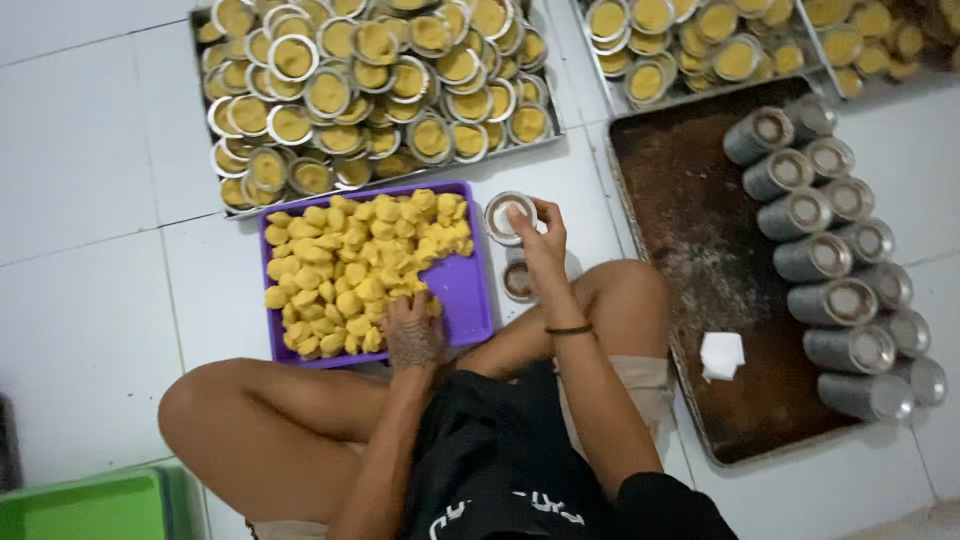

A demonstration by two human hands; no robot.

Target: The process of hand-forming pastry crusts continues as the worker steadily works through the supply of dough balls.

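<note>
I sit cross-legged on a white tiled floor. My left hand (412,328) rests palm-down on the yellow dough pieces (350,265) heaped in a purple tray (470,285); whether it grips one is hidden. My right hand (540,240) holds a small round metal mould (505,218) by its rim, just right of the purple tray. Another small mould (518,282) sits on the floor below it, beside my knee.
A metal tray (215,195) of dough-filled moulds lies beyond the purple tray, with two more filled trays (610,90) at top right. A dark baking tray (690,250) on the right holds stacks of empty moulds (835,260) and a white scrap (721,354). A green box (90,505) sits bottom left.
</note>
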